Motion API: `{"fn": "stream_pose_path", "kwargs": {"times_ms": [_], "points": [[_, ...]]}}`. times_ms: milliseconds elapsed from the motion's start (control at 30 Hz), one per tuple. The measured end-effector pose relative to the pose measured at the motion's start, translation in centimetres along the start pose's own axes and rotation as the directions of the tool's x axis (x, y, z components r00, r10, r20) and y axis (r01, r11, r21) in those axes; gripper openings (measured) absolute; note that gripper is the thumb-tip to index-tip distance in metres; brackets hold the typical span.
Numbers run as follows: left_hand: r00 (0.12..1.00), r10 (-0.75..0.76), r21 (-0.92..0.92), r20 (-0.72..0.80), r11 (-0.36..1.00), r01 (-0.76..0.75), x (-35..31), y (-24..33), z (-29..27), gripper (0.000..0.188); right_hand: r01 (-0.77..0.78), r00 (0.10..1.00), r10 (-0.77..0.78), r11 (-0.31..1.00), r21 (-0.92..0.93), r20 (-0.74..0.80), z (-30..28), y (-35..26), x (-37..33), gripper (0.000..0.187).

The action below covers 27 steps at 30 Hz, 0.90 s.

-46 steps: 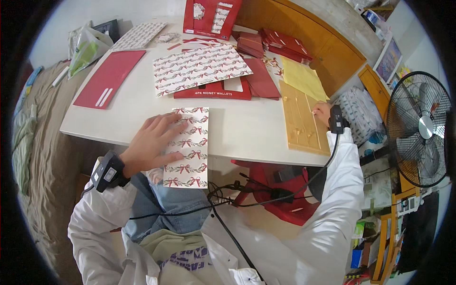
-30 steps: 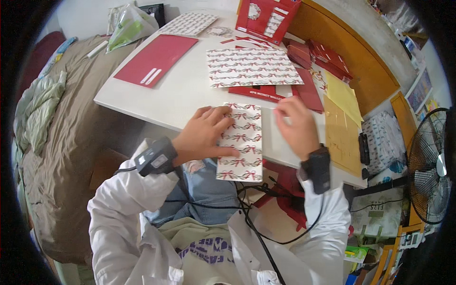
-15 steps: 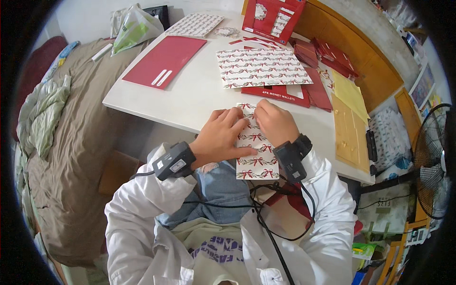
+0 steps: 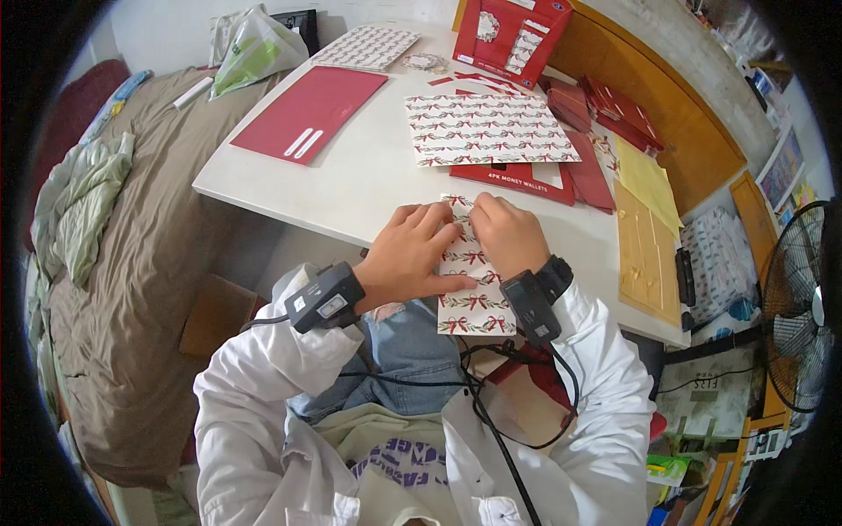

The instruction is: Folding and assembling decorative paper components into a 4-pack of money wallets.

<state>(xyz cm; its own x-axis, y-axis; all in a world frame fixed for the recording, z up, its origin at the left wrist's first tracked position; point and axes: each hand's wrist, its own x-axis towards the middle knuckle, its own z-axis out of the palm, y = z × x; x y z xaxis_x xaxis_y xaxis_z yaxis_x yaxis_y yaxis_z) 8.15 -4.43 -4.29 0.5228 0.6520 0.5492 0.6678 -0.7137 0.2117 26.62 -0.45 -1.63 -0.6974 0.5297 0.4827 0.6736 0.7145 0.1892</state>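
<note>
A long white card printed with rows of red bows and green sprigs (image 4: 474,302) lies upright before me, its near end reaching past the table's front edge. My left hand (image 4: 412,250) holds it along the left side, thumb stretched across the middle and fingers bent over the upper part. At the card's upper right, my right hand (image 4: 509,235) has its fingers curled in and pressed onto it. The fingertips of that hand are partly hidden. Just beyond, a wider sheet with the same pattern (image 4: 491,130) rests on a red printed package (image 4: 526,180).
On the white table (image 4: 307,197) lies a red card with two white slots (image 4: 307,114). Patterned sheets (image 4: 373,46), a standing red package (image 4: 509,39), red card stacks (image 4: 623,110) and yellow envelopes (image 4: 645,237) lie around. A fan (image 4: 794,307) stands right; black cables (image 4: 474,381) cross my lap.
The view has shifted slightly. Both hands stay on the patterned card, and my right hand's fingers have moved only a little.
</note>
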Motion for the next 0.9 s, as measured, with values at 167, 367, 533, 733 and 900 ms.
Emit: {"fn": "stream_pose_path", "kwargs": {"times_ms": [167,367,533,733,900], "points": [[1.000,0.019,0.006,0.002,1.000,-0.019,0.0,0.2,0.1,0.062,-0.022,1.000,0.022,1.000,0.013,0.017,-0.5,-0.2,-0.4,0.001],[1.000,0.025,0.020,-0.005,0.999,-0.025,0.0,0.1,-0.1,0.060,-0.089,0.996,0.092,0.988,0.128,-0.019,-1.0,-0.6,-1.1,0.005],[0.997,0.051,0.021,-0.063,0.999,-0.049,0.1,0.1,0.1,0.060,-0.204,0.977,0.142,0.831,0.518,0.157,-1.3,2.3,-0.3,0.012],[0.999,0.033,0.019,-0.015,0.999,-0.032,0.0,0.2,-0.1,0.060,-0.245,0.933,0.041,0.799,0.549,0.358,-0.9,3.5,1.8,0.011],[1.000,0.017,0.019,0.023,1.000,-0.018,-0.1,0.2,-0.1,0.062,-0.154,0.934,-0.044,0.847,0.509,0.355,-0.8,3.6,2.0,0.009]]}}
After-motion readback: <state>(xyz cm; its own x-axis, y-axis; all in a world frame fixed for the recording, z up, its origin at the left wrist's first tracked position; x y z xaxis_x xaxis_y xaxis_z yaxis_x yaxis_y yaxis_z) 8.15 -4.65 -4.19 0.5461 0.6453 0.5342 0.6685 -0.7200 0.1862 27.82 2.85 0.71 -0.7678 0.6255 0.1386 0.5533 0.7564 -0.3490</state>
